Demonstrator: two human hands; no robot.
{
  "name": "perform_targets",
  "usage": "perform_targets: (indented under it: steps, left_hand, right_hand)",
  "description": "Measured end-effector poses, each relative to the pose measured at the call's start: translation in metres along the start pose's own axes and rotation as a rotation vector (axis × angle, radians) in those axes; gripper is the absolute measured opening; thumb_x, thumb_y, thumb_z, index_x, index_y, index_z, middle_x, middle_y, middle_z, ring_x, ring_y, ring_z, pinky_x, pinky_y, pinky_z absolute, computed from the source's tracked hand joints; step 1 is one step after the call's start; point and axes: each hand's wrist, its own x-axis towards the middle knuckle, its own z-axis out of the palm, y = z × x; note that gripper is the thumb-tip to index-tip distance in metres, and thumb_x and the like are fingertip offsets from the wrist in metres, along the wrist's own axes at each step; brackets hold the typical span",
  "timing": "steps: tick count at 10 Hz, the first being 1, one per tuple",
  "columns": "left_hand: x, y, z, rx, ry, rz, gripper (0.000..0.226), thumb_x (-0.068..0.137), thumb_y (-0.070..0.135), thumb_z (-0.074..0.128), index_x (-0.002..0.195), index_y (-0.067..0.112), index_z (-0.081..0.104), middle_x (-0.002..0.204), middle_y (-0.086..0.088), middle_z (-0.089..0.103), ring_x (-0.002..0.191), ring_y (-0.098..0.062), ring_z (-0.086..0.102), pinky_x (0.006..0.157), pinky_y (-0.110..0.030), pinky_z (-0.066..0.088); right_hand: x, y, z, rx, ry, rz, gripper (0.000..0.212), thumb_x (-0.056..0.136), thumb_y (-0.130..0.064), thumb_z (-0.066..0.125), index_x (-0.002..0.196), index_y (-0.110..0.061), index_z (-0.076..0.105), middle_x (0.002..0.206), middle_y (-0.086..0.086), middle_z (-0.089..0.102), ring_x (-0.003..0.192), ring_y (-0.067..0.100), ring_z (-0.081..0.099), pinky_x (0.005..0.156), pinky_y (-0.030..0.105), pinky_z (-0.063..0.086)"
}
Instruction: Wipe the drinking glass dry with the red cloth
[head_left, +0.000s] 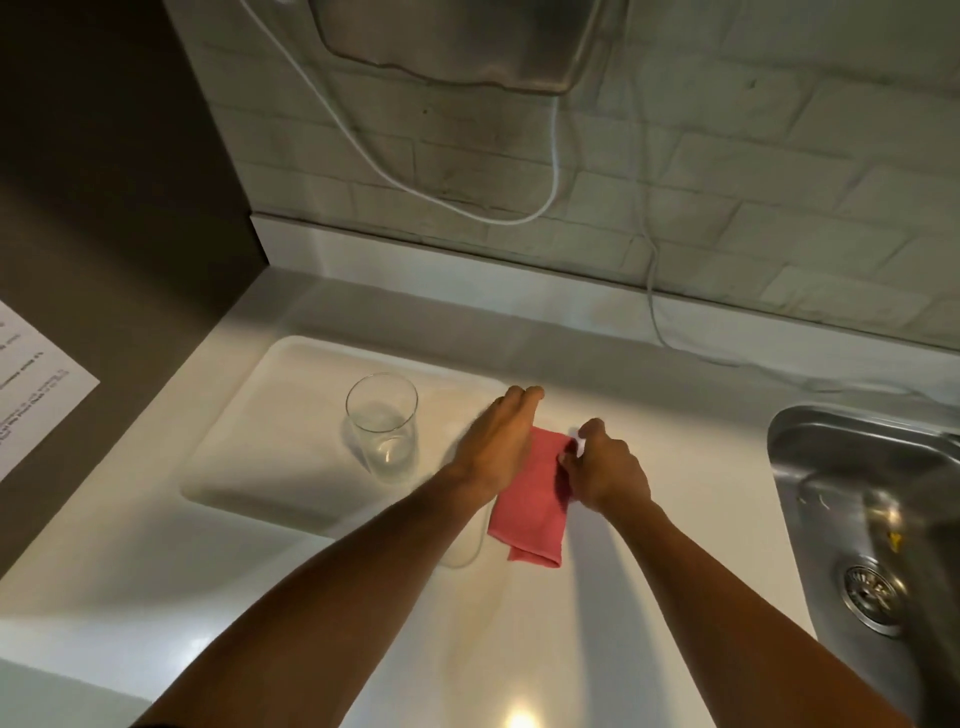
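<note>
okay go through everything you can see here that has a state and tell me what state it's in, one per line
drinking glass: upright in the drainer recess, untouched
red cloth: folded, lying flat on the counter
left hand: open, resting flat on the cloth's left edge
right hand: fingers curled, pinching the cloth's top right corner
sink: no dishes visible, drain uncovered
white cable: hanging slack down the wall

I can't read the paper (36, 384) left of the sink (852, 467): print blurred, both cut by frame edges.

One glass (383, 428), one red cloth (531, 499), one sink (852, 499), two hands (496, 447)
</note>
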Motion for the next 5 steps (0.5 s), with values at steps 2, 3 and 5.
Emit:
perform_targets:
  steps: [2, 3, 5]
  left_hand:
    - [-0.029, 0.001, 0.011, 0.345, -0.097, 0.269, 0.047, 0.094, 0.031, 0.074, 0.135, 0.015, 0.058, 0.136, -0.006, 0.061, 0.123, -0.026, 0.059, 0.109, -0.040, 0.045]
    - [-0.044, 0.001, 0.021, 0.493, -0.202, 0.316, 0.057, 0.088, 0.032, 0.080, 0.136, 0.012, 0.059, 0.142, -0.010, 0.060, 0.133, -0.029, 0.053, 0.120, -0.044, 0.033]
    - [-0.057, 0.021, 0.009, 0.355, -0.190, 0.246, 0.087, 0.086, 0.038, 0.084, 0.153, 0.001, 0.041, 0.159, -0.018, 0.047, 0.149, -0.033, 0.041, 0.129, -0.043, 0.024]
  right_hand:
    - [-0.014, 0.017, 0.010, 0.025, 0.156, -0.368, 0.022, 0.098, -0.032, 0.054, 0.115, -0.019, 0.059, 0.102, -0.001, 0.060, 0.080, 0.021, 0.060, 0.064, 0.032, 0.051]
    - [-0.020, 0.026, 0.018, -0.083, 0.083, -0.502, 0.024, 0.099, -0.032, 0.054, 0.112, -0.018, 0.068, 0.110, 0.003, 0.061, 0.092, 0.022, 0.059, 0.077, 0.033, 0.055]
    - [-0.017, 0.020, 0.013, 0.013, 0.164, -0.562, 0.009, 0.095, -0.024, 0.062, 0.094, -0.026, 0.071, 0.093, -0.008, 0.069, 0.082, 0.009, 0.061, 0.069, 0.016, 0.048]
